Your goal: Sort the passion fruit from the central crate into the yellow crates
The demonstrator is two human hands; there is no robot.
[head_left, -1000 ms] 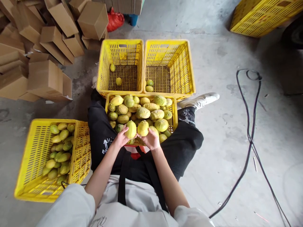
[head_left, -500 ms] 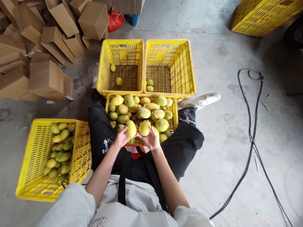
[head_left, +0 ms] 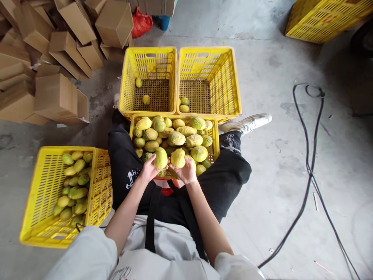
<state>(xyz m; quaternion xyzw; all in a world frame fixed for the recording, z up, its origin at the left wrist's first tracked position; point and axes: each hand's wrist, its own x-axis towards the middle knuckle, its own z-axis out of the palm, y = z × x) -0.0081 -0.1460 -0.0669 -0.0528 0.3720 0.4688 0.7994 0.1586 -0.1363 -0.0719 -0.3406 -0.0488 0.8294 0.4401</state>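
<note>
My left hand [head_left: 149,170] is closed around a yellow-green papaya [head_left: 161,158], holding it upright. Beside it, my right hand [head_left: 188,172] grips a second yellow papaya [head_left: 178,158]; the fingers lie mostly beneath the fruit. The two papayas are side by side with a small gap between them. Both hands are over the near part of a yellow crate [head_left: 216,144] heaped with papayas [head_left: 176,139], some green and some yellow. This crate stands between my legs.
Beyond it stand a left yellow crate [head_left: 121,85] and a right yellow crate [head_left: 237,85], each with two papayas on its floor. Another yellow crate [head_left: 35,198] at left holds several papayas. Cardboard boxes [head_left: 56,93] pile up at far left. A black cable [head_left: 305,194] lies at right.
Both hands and the two papayas stay almost in place, with only a slight turn of the fruit. The crates and their contents look the same.
</note>
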